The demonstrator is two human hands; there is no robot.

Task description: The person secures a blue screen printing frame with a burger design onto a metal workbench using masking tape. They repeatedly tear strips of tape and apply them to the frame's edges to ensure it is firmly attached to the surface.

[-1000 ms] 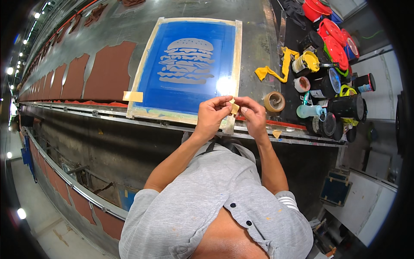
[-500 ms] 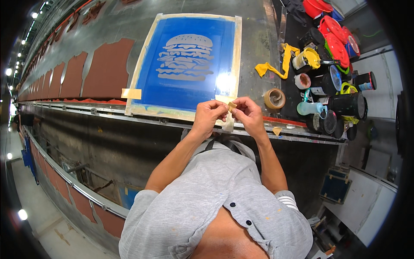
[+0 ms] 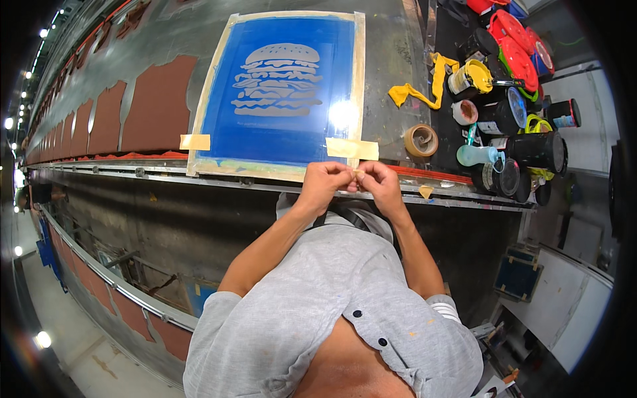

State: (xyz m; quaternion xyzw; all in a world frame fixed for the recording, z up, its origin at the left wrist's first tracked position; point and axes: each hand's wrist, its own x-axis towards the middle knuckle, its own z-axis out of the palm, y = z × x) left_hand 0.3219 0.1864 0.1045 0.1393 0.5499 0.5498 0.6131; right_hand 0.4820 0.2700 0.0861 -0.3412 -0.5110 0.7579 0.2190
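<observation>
My left hand [image 3: 324, 184] and my right hand [image 3: 383, 187] meet at the lower right corner of a blue printing screen [image 3: 279, 142]. Both have thumb and forefinger pinched together on a small piece of tan masking tape [image 3: 357, 172], mostly hidden by the fingertips. The screen lies flat on the long table and carries a grey hamburger stencil [image 3: 279, 79]. Just above my fingers a strip of masking tape [image 3: 352, 148] crosses the frame's right edge. Another tape strip [image 3: 195, 142] sticks across its left edge.
Brown fabric pieces [image 3: 157, 106] lie in a row to the left. On the right are a brown tape roll [image 3: 421, 140], a yellow cloth strip [image 3: 438, 83], an open yellow paint tub [image 3: 470, 77] and several dark containers. A metal rail [image 3: 265, 187] borders the table.
Both hands have dropped slightly toward the table's near edge, fingertips still together. The tape between them shows less now, while the strip on the screen's right edge has come into fuller view.
</observation>
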